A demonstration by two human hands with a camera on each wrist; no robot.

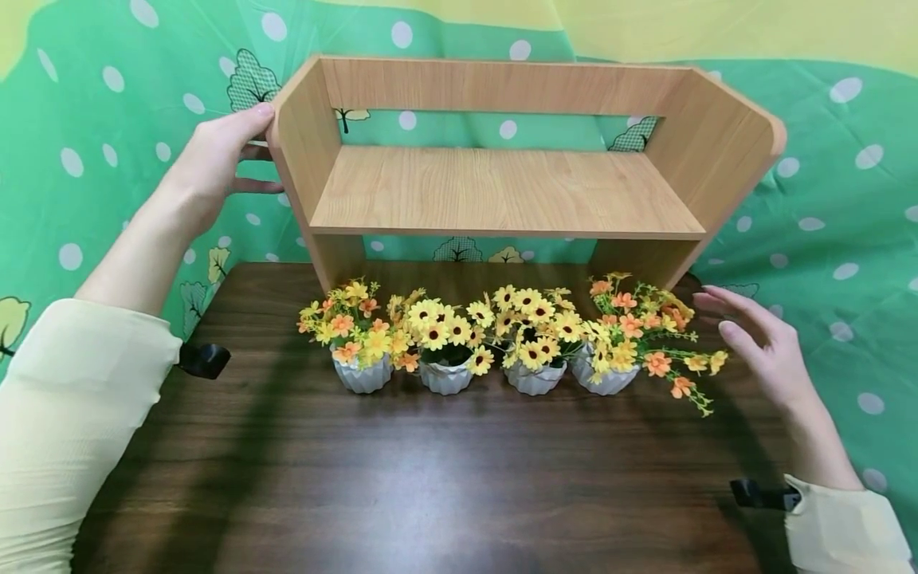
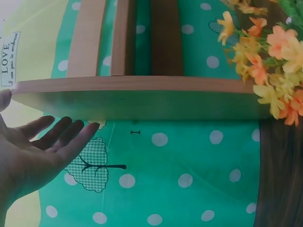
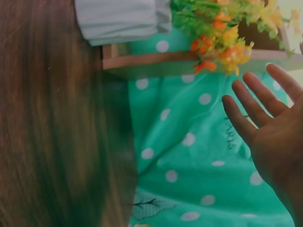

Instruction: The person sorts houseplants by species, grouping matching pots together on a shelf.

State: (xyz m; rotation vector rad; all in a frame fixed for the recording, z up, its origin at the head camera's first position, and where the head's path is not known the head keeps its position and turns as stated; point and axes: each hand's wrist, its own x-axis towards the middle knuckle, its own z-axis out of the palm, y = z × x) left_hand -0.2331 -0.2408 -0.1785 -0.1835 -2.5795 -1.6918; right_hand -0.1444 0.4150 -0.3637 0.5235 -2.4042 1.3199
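Note:
A light wooden two-tier shelf (image 1: 502,191) stands at the back of the dark table. My left hand (image 1: 218,159) is at its left side panel (image 2: 142,101), the thumb at the panel's edge and the other fingers extended along the outer face. To the right, my right hand (image 1: 767,351) hovers with fingers spread, close to the orange and yellow flowers (image 1: 631,327) of the rightmost pot. In the right wrist view its fingertips are just below the flowers (image 3: 222,49) and the shelf's side panel (image 3: 151,64). Nothing is in its palm.
Several white ribbed pots stand in a row before the shelf: one orange-and-yellow pot (image 1: 362,375) at left, two daisy pots (image 1: 446,378) in the middle. A green dotted cloth (image 1: 846,271) hangs behind and beside the table (image 1: 430,478). Black straps (image 1: 204,360) circle both wrists.

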